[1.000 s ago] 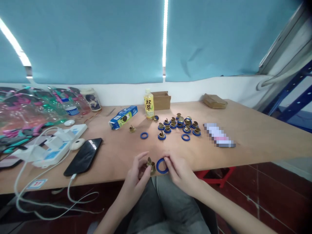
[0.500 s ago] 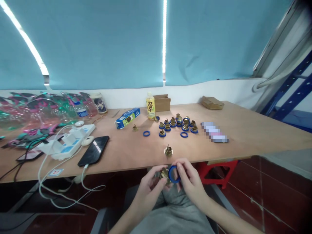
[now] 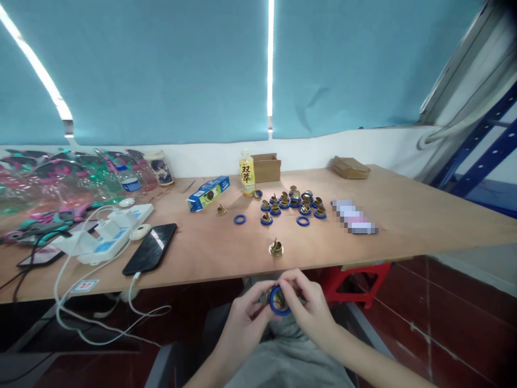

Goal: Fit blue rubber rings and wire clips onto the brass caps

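Note:
Just off the table's front edge, above my lap, my two hands meet. My left hand [image 3: 247, 312] is closed on a brass-coloured metal fitting, mostly hidden by the fingers and the ring. My right hand [image 3: 309, 302] pinches a blue ring [image 3: 278, 311], which lies over the front of that fitting; whether it is seated cannot be made out. A similar brass fitting [image 3: 276, 248] stands on the table just beyond my hands. Farther back sits a cluster of brass fittings with blue rings [image 3: 294, 200]. Two loose blue rings, a left one [image 3: 239, 219] and a right one [image 3: 302, 221], lie flat near it.
On the wooden table [image 3: 218, 253] are a black phone [image 3: 150, 249], a white power strip [image 3: 115, 237] with trailing cables, a blue box [image 3: 208, 193], a yellow drink bottle [image 3: 247, 173] and an open cardboard box [image 3: 266, 168]. A red stool [image 3: 355, 285] stands below the right side.
My right hand has moved left, bringing the blue ring from beside the brass fitting to in front of it. The view has shifted slightly.

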{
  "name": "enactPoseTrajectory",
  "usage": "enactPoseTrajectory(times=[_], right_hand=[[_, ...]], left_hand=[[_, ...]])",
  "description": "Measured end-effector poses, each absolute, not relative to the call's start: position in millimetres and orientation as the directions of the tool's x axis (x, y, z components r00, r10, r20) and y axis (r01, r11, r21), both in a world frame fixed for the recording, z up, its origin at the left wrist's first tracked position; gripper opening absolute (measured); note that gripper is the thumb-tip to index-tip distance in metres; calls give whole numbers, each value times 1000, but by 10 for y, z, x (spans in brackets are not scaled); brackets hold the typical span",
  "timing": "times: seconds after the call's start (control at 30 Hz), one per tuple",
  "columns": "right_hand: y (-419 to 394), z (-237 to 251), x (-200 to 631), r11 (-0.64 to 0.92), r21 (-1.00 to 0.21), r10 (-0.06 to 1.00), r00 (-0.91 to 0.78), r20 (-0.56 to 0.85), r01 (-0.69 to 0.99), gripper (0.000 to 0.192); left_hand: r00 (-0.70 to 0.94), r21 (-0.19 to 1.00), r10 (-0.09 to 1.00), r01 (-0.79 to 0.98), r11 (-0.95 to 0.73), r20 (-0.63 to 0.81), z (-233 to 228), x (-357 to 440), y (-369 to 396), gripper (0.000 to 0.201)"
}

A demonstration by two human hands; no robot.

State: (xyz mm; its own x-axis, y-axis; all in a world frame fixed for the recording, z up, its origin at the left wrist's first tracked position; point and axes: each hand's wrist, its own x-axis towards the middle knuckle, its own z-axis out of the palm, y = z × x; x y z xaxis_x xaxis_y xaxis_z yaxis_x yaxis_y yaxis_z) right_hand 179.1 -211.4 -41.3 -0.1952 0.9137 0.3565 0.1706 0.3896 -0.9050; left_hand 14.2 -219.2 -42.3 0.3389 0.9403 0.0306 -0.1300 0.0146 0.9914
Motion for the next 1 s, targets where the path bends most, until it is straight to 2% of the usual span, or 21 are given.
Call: enactPoseTrajectory(times=[0.1, 0.3, 0.43, 0.63, 0.73, 1.0], right_hand=[[-2115, -440, 1784, 419, -884, 904, -186, 385, 207, 23], [-2084, -474, 1808, 448, -869, 888, -217, 405, 209, 20], [-2081, -439, 1843, 489, -846, 868, -206, 451, 212, 19], [-2076, -403, 1866, 528, -815, 848, -192, 494, 237, 17], [-2082, -408, 1867, 536, -804, 844, -186, 503, 258, 16], [-2084, -428, 1882, 545, -791, 837, -236, 494, 277, 17]], left_hand=[[354, 991, 935, -127, 30, 17, -412, 159, -2204, 29], [371, 973, 926, -180, 146, -70, -329, 141, -2180, 48], [465, 951, 883, -245, 188, -55, -272, 82, -2182, 47], [479, 917, 877, -328, 228, -47, -295, 20, -2221, 44], [472, 917, 881, -338, 211, -29, -320, 33, -2226, 42], [461, 922, 883, -297, 248, -89, -229, 75, -2245, 36]])
